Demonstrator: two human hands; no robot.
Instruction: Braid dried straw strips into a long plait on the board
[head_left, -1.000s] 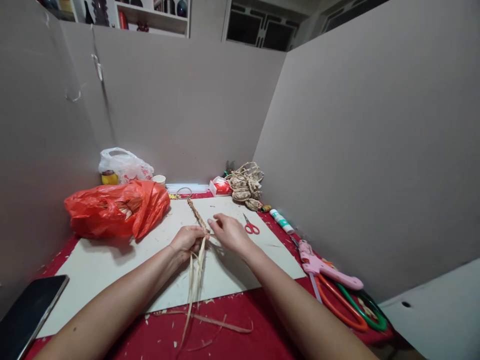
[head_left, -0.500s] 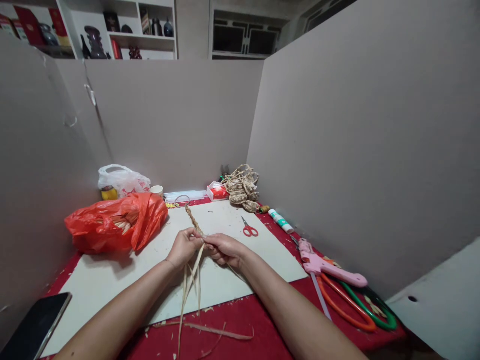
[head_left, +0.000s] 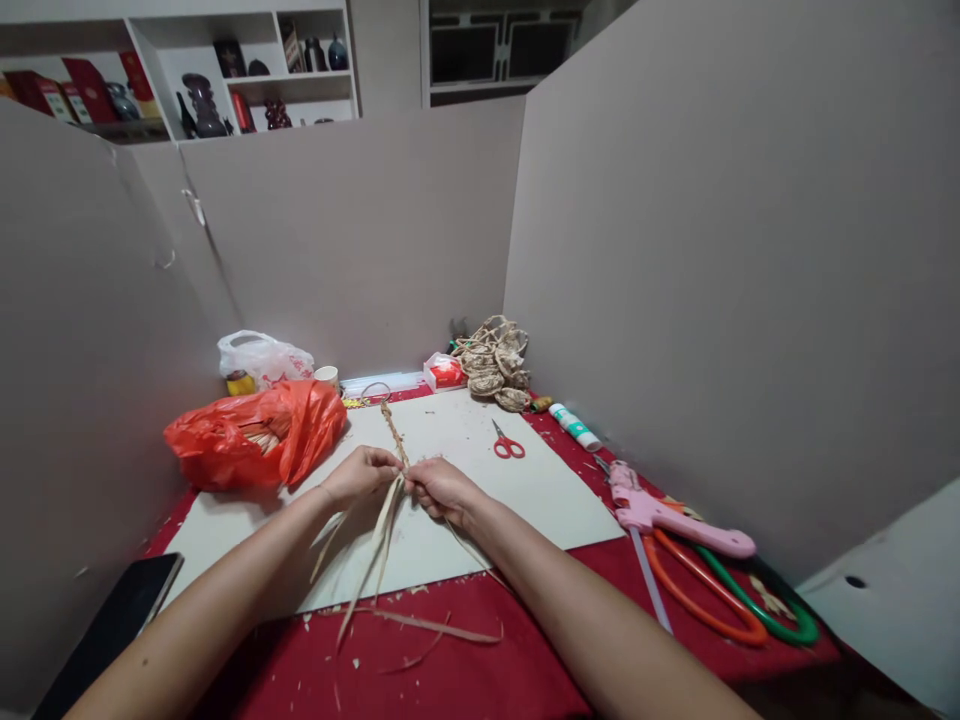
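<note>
A narrow braid of tan straw (head_left: 394, 428) runs away from me across the white board (head_left: 480, 510), with a thin ring (head_left: 376, 393) at its far end. At its near end, my left hand (head_left: 362, 475) pinches the straw from the left. Close against it, my right hand (head_left: 442, 490) has its fingers closed on the straw strands from the right. Loose pale strands (head_left: 381, 535) hang toward me from between the hands, and one thin strand trails under my right forearm. The fingertips partly hide the spot being worked.
Red-handled scissors (head_left: 508, 445) lie right of the braid. An orange-red plastic bag (head_left: 259, 435) holding straw sits left. Coiled straw rope pieces (head_left: 495, 360) are piled at the back. A pink glue gun (head_left: 679, 515) rests at right, a phone (head_left: 112, 630) at left. Grey partitions (head_left: 360, 250) enclose the table.
The camera view has shifted and tilted slightly. Both hands stay at the braid's near end; the left fingers have moved a little apart from the right, and the loose strands have swung leftward.
</note>
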